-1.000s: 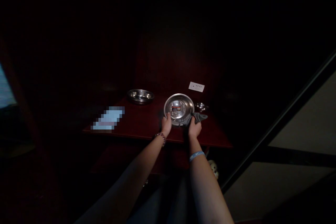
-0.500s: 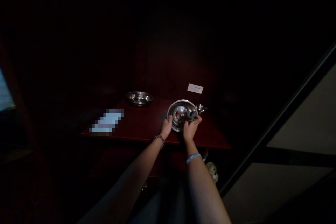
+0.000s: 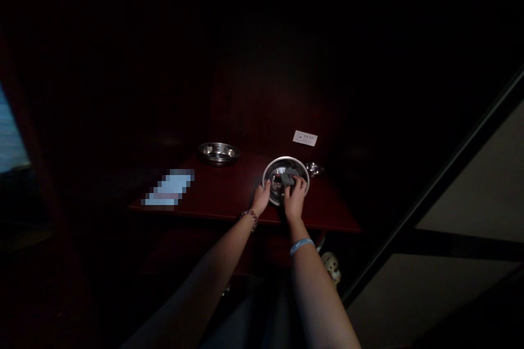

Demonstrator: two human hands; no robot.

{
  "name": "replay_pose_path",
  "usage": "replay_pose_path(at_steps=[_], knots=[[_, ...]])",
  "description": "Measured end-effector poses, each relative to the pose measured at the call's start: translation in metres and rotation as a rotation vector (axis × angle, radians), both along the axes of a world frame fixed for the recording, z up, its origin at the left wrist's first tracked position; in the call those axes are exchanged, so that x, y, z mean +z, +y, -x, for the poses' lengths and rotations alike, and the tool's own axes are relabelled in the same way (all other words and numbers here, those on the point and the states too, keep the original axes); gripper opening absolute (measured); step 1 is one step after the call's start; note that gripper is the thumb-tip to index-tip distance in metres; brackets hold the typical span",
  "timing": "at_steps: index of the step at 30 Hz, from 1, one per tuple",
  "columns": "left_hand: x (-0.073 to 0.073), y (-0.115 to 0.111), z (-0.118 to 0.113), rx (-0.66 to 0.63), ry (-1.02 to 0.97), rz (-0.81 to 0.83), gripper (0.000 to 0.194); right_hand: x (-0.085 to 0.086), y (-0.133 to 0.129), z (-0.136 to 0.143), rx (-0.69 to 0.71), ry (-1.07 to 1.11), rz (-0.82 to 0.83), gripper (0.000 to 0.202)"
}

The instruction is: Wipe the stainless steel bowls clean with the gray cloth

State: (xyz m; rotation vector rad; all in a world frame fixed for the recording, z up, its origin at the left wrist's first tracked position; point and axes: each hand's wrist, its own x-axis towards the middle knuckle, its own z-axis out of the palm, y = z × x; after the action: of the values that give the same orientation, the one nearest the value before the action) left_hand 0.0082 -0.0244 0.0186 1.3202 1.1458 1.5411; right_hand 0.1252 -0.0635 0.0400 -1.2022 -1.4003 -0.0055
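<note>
A round shiny metal bowl (image 3: 285, 160) is tilted toward me above the dark red desk. My left hand (image 3: 261, 198) grips its left rim, thumb on the inside and fingers hidden behind. Inside the bowl, my right hand (image 3: 295, 196) presses a bunched grey cloth (image 3: 289, 177) against the metal, its fingers bent over the cloth. Part of the bowl's inner surface is covered by the cloth and my right hand.
On the red desk (image 3: 229, 191) a second metal bowl (image 3: 219, 155) stands at the back left. Behind my held bowl lies a small shiny metal object (image 3: 314, 169). A white socket plate (image 3: 305, 138) is on the back wall. At left lies a pixelated bright patch (image 3: 167, 188).
My right hand has moved with the grey cloth from the bowl's right rim to its inside. The left hand keeps its grip on the rim.
</note>
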Motion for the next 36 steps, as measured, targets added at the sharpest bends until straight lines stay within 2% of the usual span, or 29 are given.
replay_pose_path(at_steps=[8,12,19,24,29,33,36], knots=[[-0.005,0.005,0.0,-0.033,-0.047,-0.044,0.033,-0.015,0.01,0.011,0.073,-0.188,0.074,0.058],[-0.005,0.004,0.0,-0.075,-0.071,-0.073,0.035,-0.021,0.013,0.012,0.031,-0.173,0.089,0.064],[0.0,-0.002,0.0,-0.159,-0.065,-0.112,0.039,-0.025,0.017,-0.002,0.061,-0.134,0.107,0.069],[0.005,-0.008,0.001,-0.183,-0.084,-0.096,0.038,-0.02,0.015,-0.005,0.058,-0.138,0.073,0.063],[0.009,-0.013,0.001,-0.225,-0.05,-0.136,0.045,-0.015,0.013,-0.001,0.064,-0.141,0.048,0.053],[0.016,-0.021,0.002,-0.24,-0.05,-0.137,0.051,-0.015,0.014,0.001,0.107,-0.164,0.051,0.038],[0.018,-0.023,0.003,-0.222,-0.062,-0.099,0.054,-0.015,0.014,0.003,0.156,-0.185,0.064,0.034]])
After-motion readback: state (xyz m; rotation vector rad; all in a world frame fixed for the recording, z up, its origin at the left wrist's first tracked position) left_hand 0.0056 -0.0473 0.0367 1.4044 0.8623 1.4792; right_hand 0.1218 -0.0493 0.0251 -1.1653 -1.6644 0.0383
